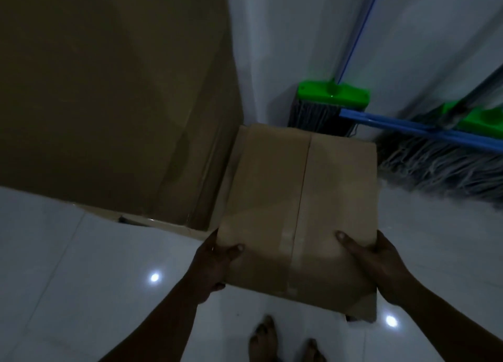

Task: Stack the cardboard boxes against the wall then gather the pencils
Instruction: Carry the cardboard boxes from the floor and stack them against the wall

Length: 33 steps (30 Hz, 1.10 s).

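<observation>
White floor tiles [81, 252] are reflecting two spots of light in a dim room, and a pale wall [285, 48] is rising behind. Both hands are clamping a taped box [299, 198] at its near end. The left hand [215, 263] is gripping the left edge with its thumb lying on top, and the right hand [381, 266] is gripping the right edge the same way. The box is sitting just beside a big box [109, 89], which is filling the left side, and its far end is reaching close to the wall. Whether it is resting on the floor I cannot tell. A green-headed broom [334, 94] is leaning on the wall behind it, with a mop [449, 168] lying to the right. Bare feet [264, 337] are standing below the box
</observation>
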Each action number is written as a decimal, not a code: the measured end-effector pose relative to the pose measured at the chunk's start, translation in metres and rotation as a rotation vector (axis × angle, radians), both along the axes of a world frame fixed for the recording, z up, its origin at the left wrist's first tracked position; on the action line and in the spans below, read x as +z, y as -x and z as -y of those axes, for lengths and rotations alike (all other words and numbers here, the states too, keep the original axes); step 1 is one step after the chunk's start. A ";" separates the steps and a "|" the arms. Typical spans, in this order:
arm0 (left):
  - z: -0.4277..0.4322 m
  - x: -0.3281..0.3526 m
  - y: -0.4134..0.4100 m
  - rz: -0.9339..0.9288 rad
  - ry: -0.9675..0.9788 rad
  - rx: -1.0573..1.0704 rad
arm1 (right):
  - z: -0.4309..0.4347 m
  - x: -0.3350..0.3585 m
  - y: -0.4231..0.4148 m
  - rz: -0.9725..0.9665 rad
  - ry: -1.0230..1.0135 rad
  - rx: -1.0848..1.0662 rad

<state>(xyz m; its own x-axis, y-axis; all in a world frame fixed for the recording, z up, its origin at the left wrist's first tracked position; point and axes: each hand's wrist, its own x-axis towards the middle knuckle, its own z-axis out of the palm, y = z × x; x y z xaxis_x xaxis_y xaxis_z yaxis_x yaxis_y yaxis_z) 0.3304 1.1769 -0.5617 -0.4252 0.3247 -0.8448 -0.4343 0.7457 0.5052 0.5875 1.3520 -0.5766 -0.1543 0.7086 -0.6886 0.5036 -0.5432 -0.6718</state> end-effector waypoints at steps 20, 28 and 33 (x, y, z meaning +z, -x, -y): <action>-0.035 -0.093 0.024 -0.105 0.067 -0.044 | -0.038 -0.099 0.034 -0.063 0.099 -0.005; -0.038 -0.114 0.013 -0.244 0.105 -0.019 | -0.044 -0.113 0.041 0.052 0.136 -0.027; -0.047 -0.115 0.006 -0.378 0.260 -0.109 | -0.040 -0.127 0.046 0.139 0.041 -0.055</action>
